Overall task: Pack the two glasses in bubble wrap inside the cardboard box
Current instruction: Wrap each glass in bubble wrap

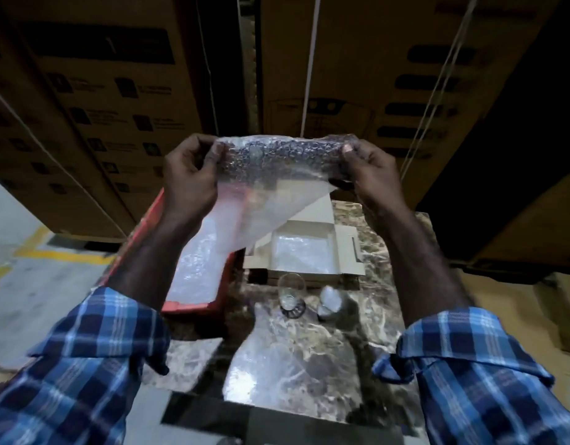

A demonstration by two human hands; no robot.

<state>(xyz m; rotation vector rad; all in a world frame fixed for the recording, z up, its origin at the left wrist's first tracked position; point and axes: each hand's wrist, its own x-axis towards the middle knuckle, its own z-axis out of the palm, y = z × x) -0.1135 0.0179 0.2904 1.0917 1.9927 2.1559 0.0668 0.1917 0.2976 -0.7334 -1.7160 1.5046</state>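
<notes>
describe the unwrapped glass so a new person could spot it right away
On the marbled tabletop, look just in front of the open cardboard box. The bare glass stands upright there, clear and empty, left of a wrapped bundle that is covered in bubble wrap.

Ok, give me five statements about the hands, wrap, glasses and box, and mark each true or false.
1. Both hands hold one bubble wrap sheet in the air. True: left hand and right hand pinch its upper corners.
2. The box is closed. False: it lies open, with wrap lining its bottom.
3. A bare glass stands on the table in front of the box. True.
4. Both glasses are already in the box. False: the bare glass and a wrapped bundle beside it are on the table.
5. The red tray holds glasses. False: only bubble wrap shows in it.
</notes>
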